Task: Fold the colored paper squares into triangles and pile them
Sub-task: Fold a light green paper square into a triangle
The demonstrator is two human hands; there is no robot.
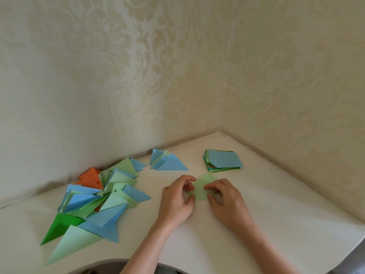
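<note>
Here, a light green paper sheet (202, 189) being folded between both hands on the white surface (276, 210).
The left hand (177, 200) pinches the sheet's left edge and the right hand (225, 196) pinches its right, fingers curled; the fold's apex points away from the person. The stack of unfolded squares (224, 160) lies just beyond the right hand; the large pile of folded triangles (94, 202) lies well to the left, nearer the left hand, with a small blue triangle group (167, 161) beyond.
</note>
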